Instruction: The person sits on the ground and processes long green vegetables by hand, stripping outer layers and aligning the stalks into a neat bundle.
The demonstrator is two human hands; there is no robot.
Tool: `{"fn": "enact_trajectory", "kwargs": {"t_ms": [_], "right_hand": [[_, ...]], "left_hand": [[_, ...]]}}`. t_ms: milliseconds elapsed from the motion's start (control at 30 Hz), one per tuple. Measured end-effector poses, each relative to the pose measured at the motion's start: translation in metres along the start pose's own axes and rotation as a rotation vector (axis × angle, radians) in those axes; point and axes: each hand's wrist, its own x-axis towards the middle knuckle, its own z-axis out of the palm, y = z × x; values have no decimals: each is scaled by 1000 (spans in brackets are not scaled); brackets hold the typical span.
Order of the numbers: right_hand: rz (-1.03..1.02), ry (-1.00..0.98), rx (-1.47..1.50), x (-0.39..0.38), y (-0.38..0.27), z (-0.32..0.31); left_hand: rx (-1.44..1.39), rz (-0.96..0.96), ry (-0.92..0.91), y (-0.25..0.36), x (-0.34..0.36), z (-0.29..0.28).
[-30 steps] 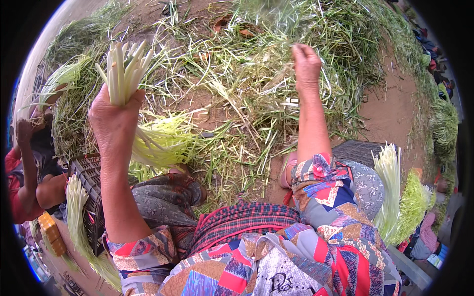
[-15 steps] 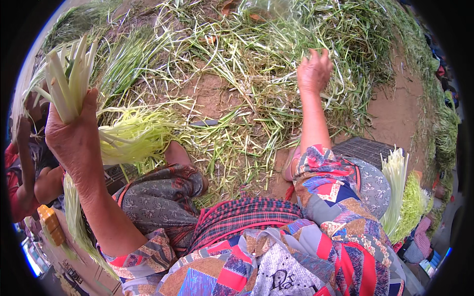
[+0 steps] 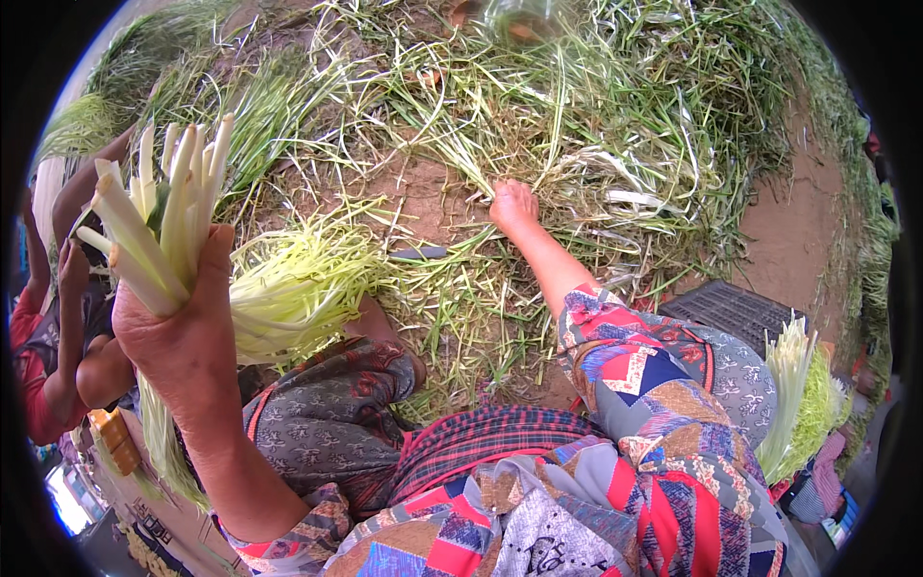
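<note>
My left hand (image 3: 183,356), raised at the left, is wrapped round a thick bunch of pale stalks (image 3: 173,216). Cut white-green ends stick up above the fist. Behind that hand spreads a mass of yellow-green leaves (image 3: 312,279), seemingly the bunch's leafy end; the hand partly hides where they join. Low over the ground ahead, my right hand (image 3: 514,204) is closed round long thin green leaves (image 3: 471,163), which fan out from it across the litter. A dark, flat, blade-like object (image 3: 420,253) lies on the ground left of the right hand.
Loose leaves and straw (image 3: 654,125) cover much of the brown ground. By my right knee are a dark plastic crate (image 3: 735,313) and more pale stalks (image 3: 784,394). Another person (image 3: 62,356) sits at the left, near a yellow-orange block (image 3: 115,442).
My right hand has come left and nearer, and its fingers have closed round green leaves. The left hand, still gripping the stalks, appears lower and further right; the whole view has shifted slightly.
</note>
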Motion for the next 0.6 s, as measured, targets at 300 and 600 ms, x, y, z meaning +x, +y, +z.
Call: {"fn": "enact_trajectory", "kwargs": {"t_ms": [300, 600], "right_hand": [[-51, 336, 436, -2, 7, -96], [-59, 521, 89, -42, -27, -230]], "left_hand": [[-103, 84, -58, 10, -6, 2], [-59, 166, -75, 20, 3, 9]]}}
